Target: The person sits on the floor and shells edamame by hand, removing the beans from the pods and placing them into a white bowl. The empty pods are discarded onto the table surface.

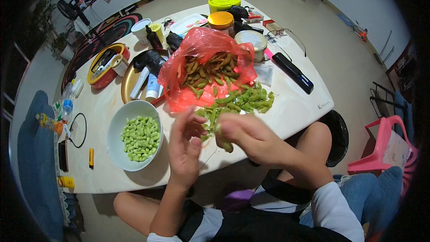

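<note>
My right hand (245, 137) holds a green soybean pod (224, 143) over the near edge of the white table (188, 171). Beside it, my left hand (186, 148) has its fingers spread and slightly curled, with nothing seen in them. A pale bowl of shelled green beans (140, 138) stands left of my left hand. Just beyond both hands lies a heap of green pods (252, 99), partly hidden by them. Behind this heap, a red plastic bag (205, 42) lies open with many darker, unshelled pods (208, 69) inside.
A gold tray (127, 85) with tubes stands behind the bowl. Jars, including an orange-lidded one (220, 20), are at the back. A black device (293, 73) lies right of the bag. A small yellow stick (91, 158) lies left of the bowl. A pink chair (379, 156) stands at right.
</note>
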`<state>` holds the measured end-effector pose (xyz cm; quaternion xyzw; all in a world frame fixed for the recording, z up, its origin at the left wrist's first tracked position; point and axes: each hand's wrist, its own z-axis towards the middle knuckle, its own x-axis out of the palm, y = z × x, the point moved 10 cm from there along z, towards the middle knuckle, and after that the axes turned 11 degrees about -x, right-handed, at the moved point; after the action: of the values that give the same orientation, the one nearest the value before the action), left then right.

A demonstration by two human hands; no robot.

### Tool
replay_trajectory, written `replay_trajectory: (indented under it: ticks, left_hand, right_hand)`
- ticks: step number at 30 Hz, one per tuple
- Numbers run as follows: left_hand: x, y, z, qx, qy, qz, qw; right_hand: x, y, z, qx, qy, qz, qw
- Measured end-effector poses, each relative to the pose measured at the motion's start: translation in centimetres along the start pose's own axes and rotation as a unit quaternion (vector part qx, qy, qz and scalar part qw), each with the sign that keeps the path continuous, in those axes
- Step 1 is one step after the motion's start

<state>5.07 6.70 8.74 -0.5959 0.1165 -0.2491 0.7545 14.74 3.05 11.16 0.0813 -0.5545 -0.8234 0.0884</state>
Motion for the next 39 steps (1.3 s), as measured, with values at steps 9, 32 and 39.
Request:
replay_trajectory:
  ticks: [9,32,39]
  left_hand:
    - [0.5,3.1,0.5,-0.035,0.056,0.149,0.987]
    - [1.0,7.5,-1.0,-0.276,0.131,0.001,0.952]
    - [0.1,8.4,-0.7,-0.278,0.08,0.03,0.957]
  right_hand:
    - [1.3,-9.4,-2.5,0.155,0.008,0.257,0.954]
    - [1.7,-11.3,-4.2,0.218,0.034,0.263,0.939]
    - [1.7,-12.6,-4.3,0.237,-0.011,0.272,0.933]
